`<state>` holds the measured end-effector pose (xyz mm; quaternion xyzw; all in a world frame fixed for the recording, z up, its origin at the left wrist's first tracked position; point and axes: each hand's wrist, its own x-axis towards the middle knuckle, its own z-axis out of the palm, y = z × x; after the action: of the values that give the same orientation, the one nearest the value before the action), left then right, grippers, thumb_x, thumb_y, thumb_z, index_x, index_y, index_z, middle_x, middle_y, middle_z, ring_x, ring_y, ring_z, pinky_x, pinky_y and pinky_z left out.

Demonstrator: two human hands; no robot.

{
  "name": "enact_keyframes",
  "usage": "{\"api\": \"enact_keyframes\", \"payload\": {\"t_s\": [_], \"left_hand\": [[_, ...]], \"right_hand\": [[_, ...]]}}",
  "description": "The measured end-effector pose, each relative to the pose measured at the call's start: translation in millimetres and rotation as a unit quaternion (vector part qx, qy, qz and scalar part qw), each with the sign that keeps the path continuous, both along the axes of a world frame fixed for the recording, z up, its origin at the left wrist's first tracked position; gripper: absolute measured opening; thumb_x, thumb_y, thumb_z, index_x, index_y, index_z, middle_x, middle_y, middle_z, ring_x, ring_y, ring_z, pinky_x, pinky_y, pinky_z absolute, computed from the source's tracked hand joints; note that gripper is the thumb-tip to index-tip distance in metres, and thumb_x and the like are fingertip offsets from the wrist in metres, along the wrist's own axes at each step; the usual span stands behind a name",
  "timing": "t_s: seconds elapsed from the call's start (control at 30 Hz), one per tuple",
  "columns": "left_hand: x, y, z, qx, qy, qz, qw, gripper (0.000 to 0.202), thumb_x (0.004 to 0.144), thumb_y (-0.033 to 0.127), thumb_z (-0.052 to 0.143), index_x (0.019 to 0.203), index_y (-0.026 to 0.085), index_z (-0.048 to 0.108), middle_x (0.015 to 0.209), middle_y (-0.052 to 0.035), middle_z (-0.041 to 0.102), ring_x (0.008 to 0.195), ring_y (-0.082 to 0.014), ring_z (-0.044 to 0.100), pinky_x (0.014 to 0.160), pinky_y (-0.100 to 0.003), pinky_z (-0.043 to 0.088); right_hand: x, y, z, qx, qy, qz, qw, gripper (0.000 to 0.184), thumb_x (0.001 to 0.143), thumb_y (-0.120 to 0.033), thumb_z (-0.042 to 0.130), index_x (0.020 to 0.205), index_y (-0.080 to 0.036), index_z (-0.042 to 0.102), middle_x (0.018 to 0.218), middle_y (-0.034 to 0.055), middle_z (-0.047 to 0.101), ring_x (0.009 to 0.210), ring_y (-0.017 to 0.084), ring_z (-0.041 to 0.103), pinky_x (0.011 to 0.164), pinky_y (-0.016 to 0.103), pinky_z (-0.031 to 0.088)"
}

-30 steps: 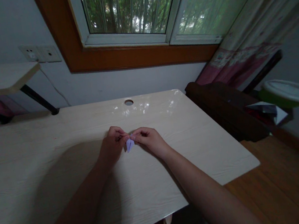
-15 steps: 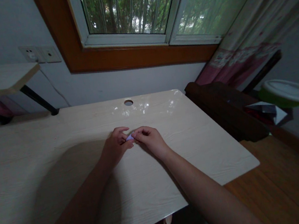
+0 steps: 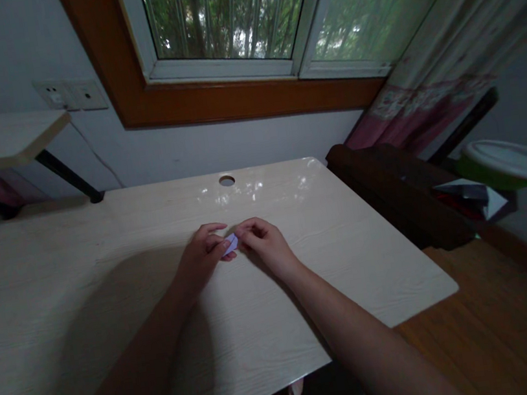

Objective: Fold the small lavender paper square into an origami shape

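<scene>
Left hand: your left hand (image 3: 200,253) pinches the lilac paper (image 3: 231,244) at its left end, fingers curled.
Right hand: your right hand (image 3: 263,243) nips the other end, so it stays steady.
Paper: mid-desk (image 3: 111,297), nearer the far edge.

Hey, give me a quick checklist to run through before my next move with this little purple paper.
1. Left hand grip on the paper: ok, thumb and fingertips pinch its left end.
2. Right hand grip: ok, fingertips closed on its right end.
3. Paper low over the desk: ok; whether it touches the top, cannot tell.
4. Clear of the cable hole: ok, the hole lies farther back, apart.
5. Edges lined up: cannot tell, fingers hide most of it.
</scene>
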<state>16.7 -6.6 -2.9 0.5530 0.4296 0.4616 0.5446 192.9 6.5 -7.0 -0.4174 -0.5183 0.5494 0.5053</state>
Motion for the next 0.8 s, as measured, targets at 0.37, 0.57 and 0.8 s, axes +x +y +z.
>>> {"api": "enact_keyframes", "payload": {"t_s": [0.37, 0.57, 0.8], "left_hand": [[-2.4, 2.0, -3.5, 0.016, 0.0, 0.031, 0.999, 0.035, 0.084, 0.035, 0.065, 0.112, 0.017, 0.055, 0.074, 0.0008, 0.071, 0.064, -0.0156, 0.071, 0.064, -0.029, 0.06], [-2.4, 1.6, 0.5, 0.019, 0.021, 0.068, 0.997, 0.031, 0.081, 0.036, 0.068, 0.104, 0.017, 0.061, 0.072, 0.0025, 0.069, 0.059, -0.0141, 0.069, 0.059, -0.026, 0.058], [-2.9, 0.1, 2.9, 0.047, 0.004, 0.051, 0.998, 0.033, 0.079, 0.038, 0.073, 0.104, 0.017, 0.067, 0.085, -0.004, 0.075, 0.075, -0.018, 0.073, 0.075, -0.031, 0.059]], "right_hand": [[-1.9, 0.0, -3.2, 0.018, 0.038, 0.012, 0.999, 0.021, 0.077, -0.03, 0.073, 0.095, -0.022, 0.066, 0.068, -0.0036, 0.059, 0.059, 0.011, 0.053, 0.058, 0.025, 0.043], [-2.0, -4.5, 0.9, 0.032, 0.006, 0.029, 0.999, 0.013, 0.081, -0.029, 0.069, 0.09, -0.021, 0.066, 0.07, -0.0014, 0.063, 0.063, 0.013, 0.06, 0.063, 0.027, 0.048], [-0.4, -2.5, 5.0, -0.014, 0.063, -0.017, 0.998, 0.018, 0.078, -0.03, 0.072, 0.09, -0.02, 0.065, 0.075, 0.001, 0.07, 0.067, 0.015, 0.068, 0.07, 0.03, 0.055]]}}
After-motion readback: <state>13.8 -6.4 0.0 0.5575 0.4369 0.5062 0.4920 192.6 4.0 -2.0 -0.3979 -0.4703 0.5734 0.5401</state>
